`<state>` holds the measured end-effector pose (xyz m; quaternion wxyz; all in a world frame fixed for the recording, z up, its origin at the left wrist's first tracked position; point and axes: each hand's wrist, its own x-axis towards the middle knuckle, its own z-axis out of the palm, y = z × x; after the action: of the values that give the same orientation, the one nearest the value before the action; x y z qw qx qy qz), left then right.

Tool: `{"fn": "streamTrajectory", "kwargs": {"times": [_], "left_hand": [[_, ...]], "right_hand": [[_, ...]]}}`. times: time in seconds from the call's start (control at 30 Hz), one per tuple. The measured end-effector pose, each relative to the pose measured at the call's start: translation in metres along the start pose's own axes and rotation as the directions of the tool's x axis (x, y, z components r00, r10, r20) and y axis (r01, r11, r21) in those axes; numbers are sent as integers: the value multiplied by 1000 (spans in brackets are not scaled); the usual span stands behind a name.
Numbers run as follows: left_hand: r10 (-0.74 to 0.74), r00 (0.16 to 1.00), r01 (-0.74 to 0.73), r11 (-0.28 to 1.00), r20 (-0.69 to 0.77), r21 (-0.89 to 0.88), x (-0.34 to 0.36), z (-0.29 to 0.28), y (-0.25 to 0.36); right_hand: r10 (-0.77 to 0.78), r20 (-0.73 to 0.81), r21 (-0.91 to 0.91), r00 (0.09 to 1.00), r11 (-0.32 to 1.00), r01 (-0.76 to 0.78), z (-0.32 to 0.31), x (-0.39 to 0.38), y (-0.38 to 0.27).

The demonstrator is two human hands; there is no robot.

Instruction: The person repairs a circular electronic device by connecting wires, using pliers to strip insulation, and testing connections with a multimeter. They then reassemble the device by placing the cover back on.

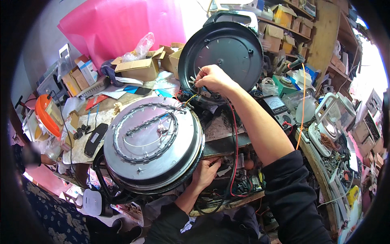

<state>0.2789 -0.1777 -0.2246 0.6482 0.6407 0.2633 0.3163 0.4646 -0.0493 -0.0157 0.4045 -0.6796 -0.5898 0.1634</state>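
- Head view: a round silver pan lies underside up on a cluttered workbench, its dark heating coil bared.
- Beyond the pan and to its right, a black round shell stands propped open; the right hand pinches what look like thin wires before it.
- Just off the pan's near right side, the left hand reaches, fingers curled, toward a littered drawer; whether it grips anything cannot be told.
- Well right of the pan sits a meter.
- The appliance appears opened, its coil exposed; wiring and closing up seem unfinished.
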Motion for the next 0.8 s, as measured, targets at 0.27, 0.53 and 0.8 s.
{"fn": "streamTrajectory", "kwargs": {"times": [0.27,0.53,0.8], "left_hand": [[12,1000,-11,998,-7,66,4,-1,-11],[45,999,-46,998,11,38,1,0,-7],[1,1000,-1,997,-2,77,1,-1,-3]], "right_hand": [[93,106,235,990,965,-116,-11,-2,6],[20,93,209,995,977,-39,-4,-2,2],[23,-72,148,997,989,-13,3,3,4]]}}
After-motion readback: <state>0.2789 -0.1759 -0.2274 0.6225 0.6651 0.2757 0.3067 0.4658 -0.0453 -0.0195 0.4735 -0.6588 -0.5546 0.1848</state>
